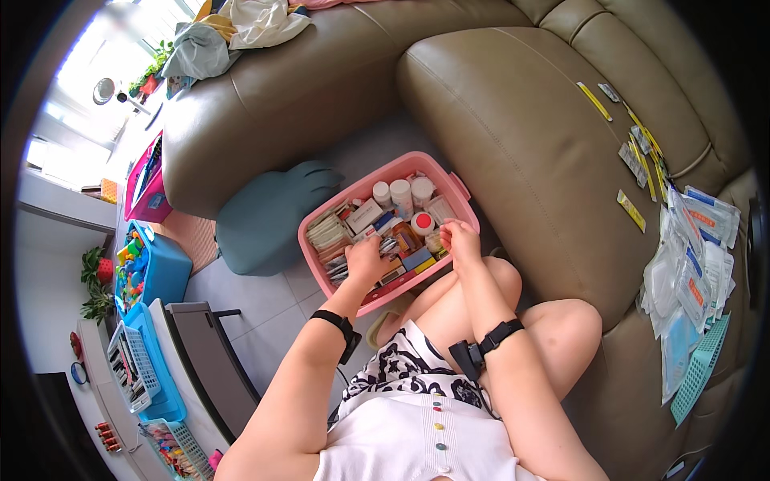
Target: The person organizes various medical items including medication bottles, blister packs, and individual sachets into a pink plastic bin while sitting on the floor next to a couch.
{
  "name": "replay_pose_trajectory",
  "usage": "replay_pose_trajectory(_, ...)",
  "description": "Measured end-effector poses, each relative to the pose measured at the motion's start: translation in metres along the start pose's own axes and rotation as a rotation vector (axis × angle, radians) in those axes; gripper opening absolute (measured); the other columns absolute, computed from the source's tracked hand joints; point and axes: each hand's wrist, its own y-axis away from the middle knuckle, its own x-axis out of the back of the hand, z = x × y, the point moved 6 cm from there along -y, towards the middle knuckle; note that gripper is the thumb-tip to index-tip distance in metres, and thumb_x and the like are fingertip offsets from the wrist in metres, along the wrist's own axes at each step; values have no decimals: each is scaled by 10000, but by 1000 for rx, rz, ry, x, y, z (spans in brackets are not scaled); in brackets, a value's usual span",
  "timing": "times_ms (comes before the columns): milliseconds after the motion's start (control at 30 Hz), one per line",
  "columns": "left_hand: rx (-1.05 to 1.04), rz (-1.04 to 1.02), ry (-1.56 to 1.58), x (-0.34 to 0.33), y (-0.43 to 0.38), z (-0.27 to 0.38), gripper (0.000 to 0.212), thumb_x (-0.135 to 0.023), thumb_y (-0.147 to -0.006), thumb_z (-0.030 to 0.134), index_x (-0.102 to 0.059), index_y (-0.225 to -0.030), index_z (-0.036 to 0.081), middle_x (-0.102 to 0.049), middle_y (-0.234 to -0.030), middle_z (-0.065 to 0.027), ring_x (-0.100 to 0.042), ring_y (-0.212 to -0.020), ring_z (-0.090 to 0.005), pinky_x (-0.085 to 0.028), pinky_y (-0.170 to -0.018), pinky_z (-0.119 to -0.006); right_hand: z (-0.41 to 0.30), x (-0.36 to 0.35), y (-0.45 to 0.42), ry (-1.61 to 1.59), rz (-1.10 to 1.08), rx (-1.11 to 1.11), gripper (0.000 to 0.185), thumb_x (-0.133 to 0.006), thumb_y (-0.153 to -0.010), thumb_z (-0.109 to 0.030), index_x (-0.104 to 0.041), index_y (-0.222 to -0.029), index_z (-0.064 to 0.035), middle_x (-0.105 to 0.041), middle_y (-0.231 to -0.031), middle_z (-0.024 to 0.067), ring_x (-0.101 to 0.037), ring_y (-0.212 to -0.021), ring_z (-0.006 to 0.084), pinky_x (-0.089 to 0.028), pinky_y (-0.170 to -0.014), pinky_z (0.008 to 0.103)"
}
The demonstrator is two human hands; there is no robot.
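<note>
A pink plastic bin (415, 161) stands on the floor in front of my knees, packed with medicine boxes, bottles and packets. My left hand (366, 263) reaches into its near middle, fingers down at some silvery blister packs (390, 245); whether it grips one is unclear. My right hand (463, 243) hovers over the bin's right side, fingers curled close together near a white bottle with a red-topped cap (423, 222). Its fingertips partly hide what lies below. Beside the left hand are an amber bottle (407, 235), a white box (364, 216) and a stack of flat packets (328, 234).
On the brown leather sofa (511, 120) at right lie yellow sachets (631, 211), clear packaged items (692, 252) and a teal basket (701, 373). A blue-grey stool (258, 222) stands left of the bin. Farther left are a blue toy bin (165, 264) and a table (180, 361).
</note>
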Motion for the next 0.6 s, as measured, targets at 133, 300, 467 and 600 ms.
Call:
replay_pose_trajectory(133, -124, -25, 11, -17, 5, 15, 362, -698, -657, 235, -604, -969, 77, -638, -882, -125, -587, -901, -314, -388, -808, -451, -4, -8, 3, 37, -22, 20, 112, -515, -876, -99, -586, -945, -47, -608, -790, 16, -559, -656, 68, -462, -570, 183)
replay_pose_trajectory(300, -164, -150, 39, -40, -8, 48, 411, -678, -644, 210, -600, -1031, 97, -640, -904, -122, -586, -921, -302, -394, -819, -443, -5, -4, 8, -39, -54, 54, 112, -506, -897, -89, -585, -962, -41, -611, -808, 29, -569, -673, 74, -489, -604, 187)
replay_pose_trajectory(467, -170, -78, -15, -48, -24, 69, 305, -671, -659, 188, -581, -932, 85, -634, -906, -113, -587, -922, -284, -385, -811, -453, -9, 6, 9, -21, -41, 85, 109, -511, -893, -86, -591, -952, -42, -608, -799, 26, -566, -657, 77, -492, -614, 195)
replay_pose_trajectory(600, -194, -10, -110, -54, -17, 72, 319, -693, -707, 234, -563, -964, 96, -604, -951, -100, -570, -961, -283, -380, -839, -449, -8, -2, 11, -31, -45, 73, 106, -524, -880, -91, -597, -942, -48, -610, -787, 19, -565, -659, 75, -482, -605, 195)
